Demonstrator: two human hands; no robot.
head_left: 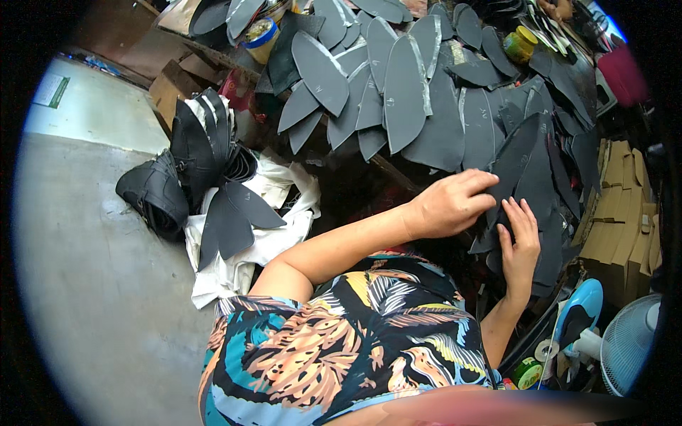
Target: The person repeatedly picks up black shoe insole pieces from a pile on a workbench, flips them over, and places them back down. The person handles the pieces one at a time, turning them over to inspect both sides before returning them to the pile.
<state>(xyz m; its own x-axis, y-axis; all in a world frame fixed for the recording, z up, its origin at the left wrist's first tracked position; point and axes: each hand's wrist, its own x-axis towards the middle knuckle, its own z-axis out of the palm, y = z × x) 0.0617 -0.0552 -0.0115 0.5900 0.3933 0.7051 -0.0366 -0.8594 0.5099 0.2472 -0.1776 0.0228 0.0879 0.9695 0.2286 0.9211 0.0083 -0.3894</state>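
1. Far left, a smooth grey surface, with a paler panel along its upper part.
2. Next, black stacks of tightly nested shapes, leaning together and touching.
3. Just right and below, crumpled white cloth; across it, a loose pair of dark leaf shapes, overlapping at one end and fanned apart at the other.
4. Farther back, a yellowish tub with a blue rim, just beside the heap.
5. Lower middle, a patterned top, worn by the person.
6. Upper middle, a broad heap of grey pieces, pointed and overlapping, several with a pale strip along one edge and small pale marks.
7. Left hand at the heap's near side: grip curled, fingers drawn together by the edge of a dark piece; cannot tell whether pinching it.
8. Dark piece slanted in the heap's right part, above both hands, with more grey pieces around.
9. Right hand just below: grip spread, fingers outstretched over the pieces, thumb apart; cannot tell how firm the contact.
10. Far back, a yellow jar.
11. Right side: tape rolls, a blue item, flattened cardboard and a fan.
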